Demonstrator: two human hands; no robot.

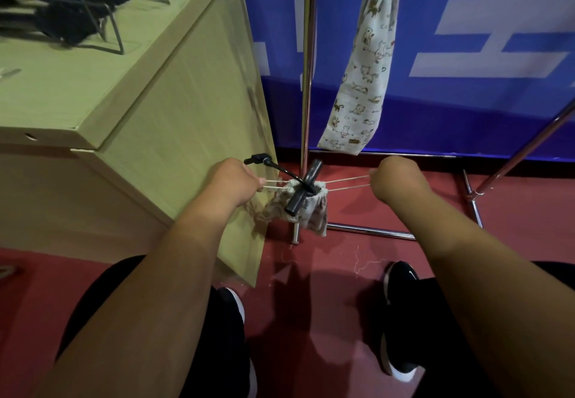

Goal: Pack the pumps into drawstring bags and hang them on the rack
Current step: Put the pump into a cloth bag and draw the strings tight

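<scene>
Black pump [303, 191] half hidden in bag [312, 215], cords [348, 180] gripped in left hand [233, 181], right hand [395, 177].

Cloth bag [306, 211], shiny metal rack [306, 86]

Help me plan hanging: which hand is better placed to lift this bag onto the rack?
Probably right hand: it grips cords beneath the hung bag; left hand sits beside the cabinet.

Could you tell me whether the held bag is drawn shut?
Mostly shut: the bag is gathered round the pump, whose handle sticks out; the left hand and right hand pull its cords taut.
</scene>
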